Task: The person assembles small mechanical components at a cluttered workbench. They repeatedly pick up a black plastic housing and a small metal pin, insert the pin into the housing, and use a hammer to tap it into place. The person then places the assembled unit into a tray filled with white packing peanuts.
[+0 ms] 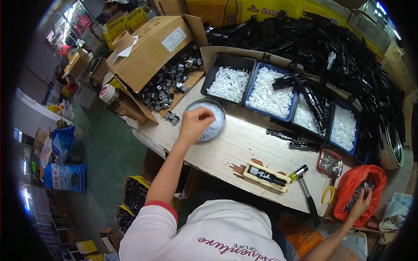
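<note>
My left hand (pixel 194 125) is over a round metal dish (pixel 224 116) that holds small pale pieces. Its fingers are pinched together, and whatever they hold is too small to name. On the right, my right hand (pixel 360 203) reaches into a red plastic bag (pixel 375 175) of small grey metal parts. Those fingers are closed at the parts, but I cannot make out what is between them. Between my hands, a black part (pixel 266 176) lies in a cream-coloured block fixture (pixel 252 177) at the table's front edge.
A hammer (pixel 308 191), yellow-handled pliers (pixel 329 191) and a small red tray (pixel 324 162) lie left of the bag. Bins of white pieces (pixel 227 83) stand behind, backed by a heap of black parts (pixel 278 39). Far left, a cardboard box (pixel 152 43) leans beside grey-black parts (pixel 163 89).
</note>
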